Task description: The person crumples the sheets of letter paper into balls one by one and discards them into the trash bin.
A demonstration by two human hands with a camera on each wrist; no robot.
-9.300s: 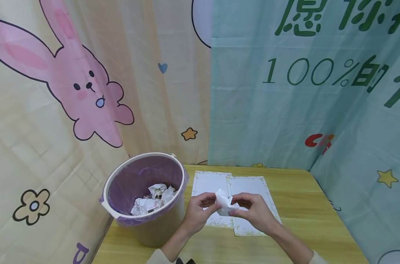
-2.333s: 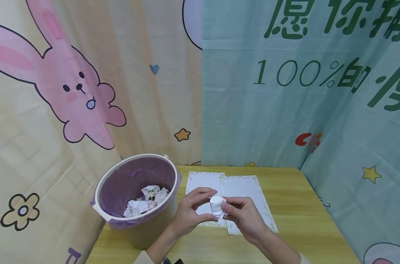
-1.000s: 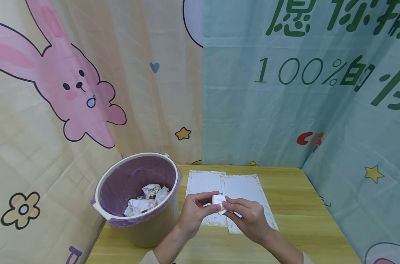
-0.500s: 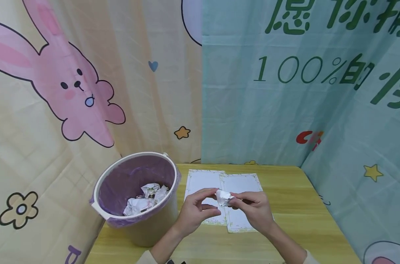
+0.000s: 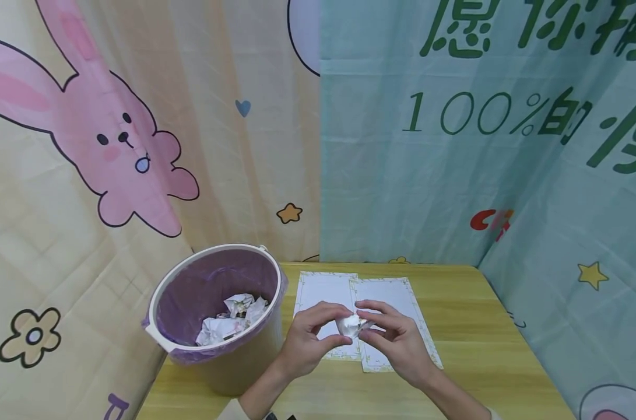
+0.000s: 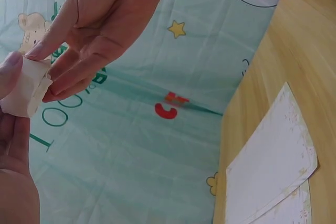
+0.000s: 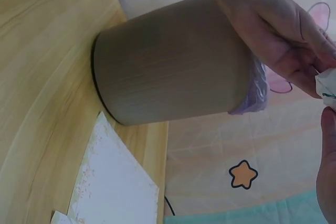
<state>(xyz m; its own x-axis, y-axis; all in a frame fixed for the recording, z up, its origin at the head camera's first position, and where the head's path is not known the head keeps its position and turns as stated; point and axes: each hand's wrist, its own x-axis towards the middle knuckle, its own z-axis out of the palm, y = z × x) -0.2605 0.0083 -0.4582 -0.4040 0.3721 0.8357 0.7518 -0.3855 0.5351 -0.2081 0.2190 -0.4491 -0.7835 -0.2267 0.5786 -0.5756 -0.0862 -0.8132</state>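
Note:
A crumpled ball of white paper (image 5: 351, 325) is held up above the table between the two hands. My left hand (image 5: 306, 344) pinches its left side between thumb and fingertips. From the right, my right hand (image 5: 401, 341) grips it with thumb and fingers. In the left wrist view the paper ball (image 6: 25, 85) looks compact, with a ragged folded edge. Only part of the paper ball (image 7: 327, 86) shows at the right wrist view's edge, with a dark printed mark. Beneath the hands lie two flat white sheets, a left sheet (image 5: 325, 289) and a right sheet (image 5: 383, 294), bordered with small floral print.
A beige bin (image 5: 244, 367) with a purple liner (image 5: 207, 291) stands on the table's left, close to the left forearm. Several crumpled papers (image 5: 218, 329) lie inside. The wooden table (image 5: 485, 350) meets printed curtains (image 5: 401, 175) at the back and sides.
The paper has been turned and squeezed between the fingers and looks smaller than in the oldest frame. Half a second ago the left thumb was off it; now it pinches. Bin and sheets stay put.

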